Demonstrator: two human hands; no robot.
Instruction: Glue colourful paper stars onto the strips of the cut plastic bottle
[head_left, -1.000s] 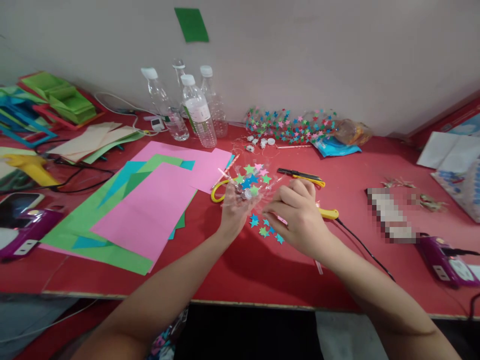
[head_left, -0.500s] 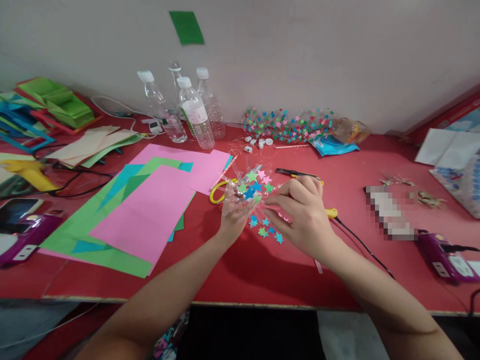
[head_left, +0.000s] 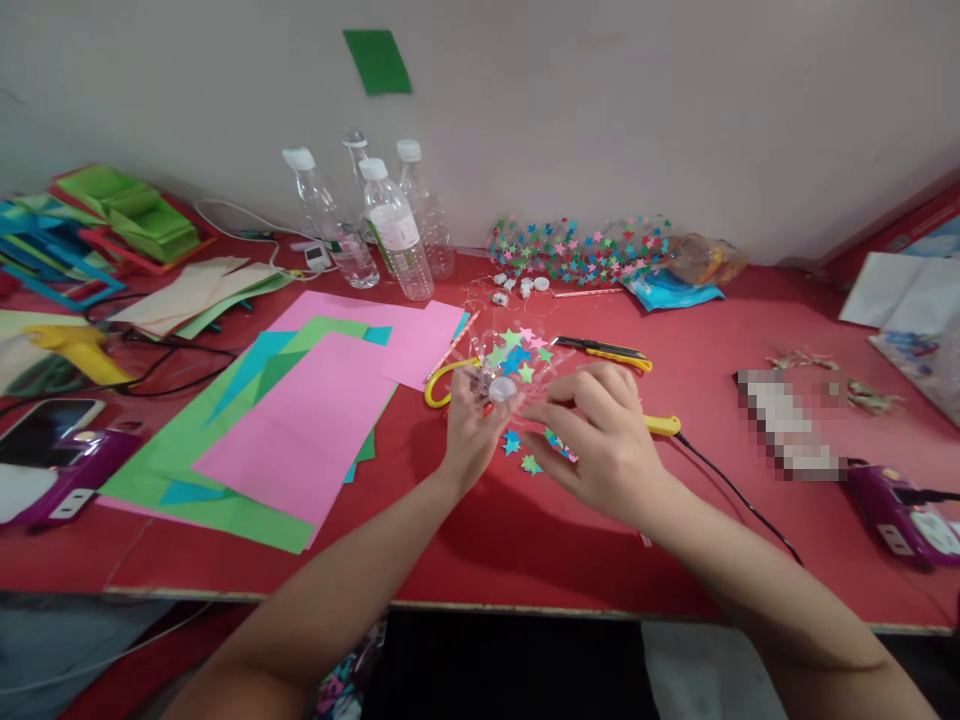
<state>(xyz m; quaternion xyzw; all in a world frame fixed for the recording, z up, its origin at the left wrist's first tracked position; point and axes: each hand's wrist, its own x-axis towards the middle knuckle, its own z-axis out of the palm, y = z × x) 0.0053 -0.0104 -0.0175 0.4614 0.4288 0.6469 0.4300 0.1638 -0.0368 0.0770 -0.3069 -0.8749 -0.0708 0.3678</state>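
Note:
My left hand [head_left: 476, 430] is closed around a cut clear plastic bottle piece [head_left: 546, 357], spread into strips and dotted with green, blue and pink paper stars. A round whitish bottle cap [head_left: 502, 389] faces me beside the left fingers. At the right side of this piece is my right hand [head_left: 600, 435], its fingers bent against the plastic; the exact contact is partly hidden. Loose paper stars [head_left: 531, 464] lie on the table just below both hands. Behind the left hand shows a yellow loop handle [head_left: 442, 385].
Coloured paper sheets [head_left: 300, 430] cover the left. Clear bottles [head_left: 397, 240] stand behind, near a star-covered bottle [head_left: 585, 250] on its side. A box cutter [head_left: 607, 352] and a yellow-handled corded tool [head_left: 664, 426] lie right. Purple power strips [head_left: 892, 515] sit at both sides.
The bottle piece has turned in my left hand, so the cap now shows. My right hand has shifted slightly down, its thumb and fingertip further apart.

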